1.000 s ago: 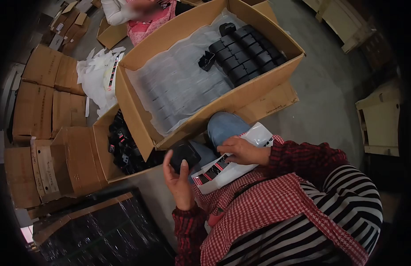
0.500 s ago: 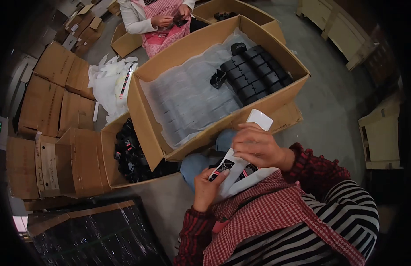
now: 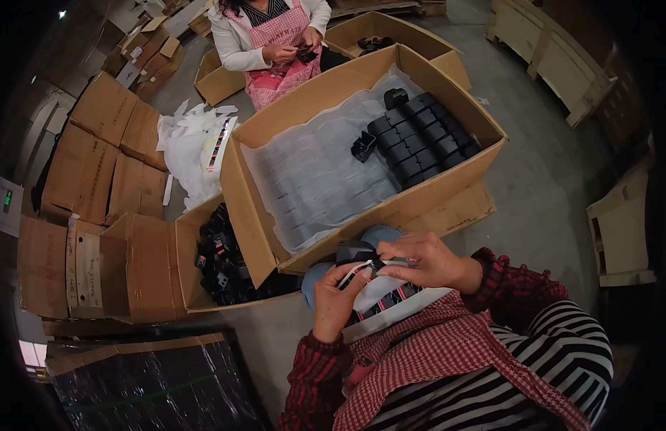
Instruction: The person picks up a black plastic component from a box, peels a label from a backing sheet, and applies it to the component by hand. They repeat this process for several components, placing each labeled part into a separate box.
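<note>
A strip of black-and-red stickers on white backing [image 3: 361, 270] is bent between my two hands above my lap. My left hand [image 3: 334, 303] pinches its left end between thumb and fingers. With fingertips closed, my right hand [image 3: 427, 263] grips the strip where it folds; whether a sticker is lifting there is hard to see. More of the sticker sheet [image 3: 390, 302] lies on my lap below the hands. Just beyond my fingers, by my knees, is a dark piece [image 3: 354, 251] whose kind I cannot make out.
A large carton [image 3: 448, 188] stands in front, holding rows of black plastic parts [image 3: 417, 136] and a translucent liner [image 3: 311, 176]. Lower left, another box holds jumbled black parts [image 3: 221, 258]. Across sits a co-worker [image 3: 279, 54] handling a dark item. Stacked cartons [image 3: 85, 169] line the left.
My right hand has come down and closer to my left, and the strip that stretched up between them is now folded. The view has tilted slightly upward.
</note>
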A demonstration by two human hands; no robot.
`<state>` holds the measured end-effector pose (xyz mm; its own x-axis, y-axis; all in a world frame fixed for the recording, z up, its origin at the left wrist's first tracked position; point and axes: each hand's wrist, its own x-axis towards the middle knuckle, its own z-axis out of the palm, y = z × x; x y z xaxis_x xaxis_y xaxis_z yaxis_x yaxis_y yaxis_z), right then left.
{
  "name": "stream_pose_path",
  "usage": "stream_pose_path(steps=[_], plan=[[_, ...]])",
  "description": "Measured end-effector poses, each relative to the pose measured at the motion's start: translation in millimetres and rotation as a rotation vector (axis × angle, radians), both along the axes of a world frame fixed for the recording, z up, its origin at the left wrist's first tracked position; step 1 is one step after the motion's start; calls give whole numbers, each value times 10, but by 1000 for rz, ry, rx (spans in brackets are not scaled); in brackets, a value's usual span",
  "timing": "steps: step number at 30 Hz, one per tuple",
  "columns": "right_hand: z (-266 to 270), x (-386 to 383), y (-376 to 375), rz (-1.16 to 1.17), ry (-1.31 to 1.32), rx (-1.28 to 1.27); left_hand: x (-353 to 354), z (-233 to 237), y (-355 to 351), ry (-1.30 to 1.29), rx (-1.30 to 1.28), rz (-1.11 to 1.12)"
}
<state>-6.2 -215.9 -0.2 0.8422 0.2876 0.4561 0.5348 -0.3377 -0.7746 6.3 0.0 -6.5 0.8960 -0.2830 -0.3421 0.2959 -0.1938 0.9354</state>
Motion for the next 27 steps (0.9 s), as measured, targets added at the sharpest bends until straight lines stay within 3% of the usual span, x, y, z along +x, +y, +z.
stream_pose_path(steps=[2, 6, 8, 12, 15, 17, 20, 23, 27], plan=[[-14, 1, -28, 6, 126, -72, -1, 91, -58, -160, -19, -39], [13, 3, 21, 24, 183, -30, 21, 107, -72, -229, -65, -116], [2, 2, 33, -4, 257, 135, 34, 92, -50, -185, -19, -126], [42, 11, 59, -77, 230, 190, 20, -1, -26, -231, 8, -101], [37, 31, 31, -2, 269, 177, -28, 37, -67, -325, -7, -107], [87, 11, 84, -47, 448, 316, -44, 39, -73, -335, -2, -65], [33, 10, 64, -21, 372, 194, -32, 40, -64, -358, 61, -88], [-62, 39, 20, 65, 483, 204, -19, -133, -19, -465, 118, -189], [-103, 36, 30, -44, 587, 249, -80, -229, -36, -326, 18, -218]])
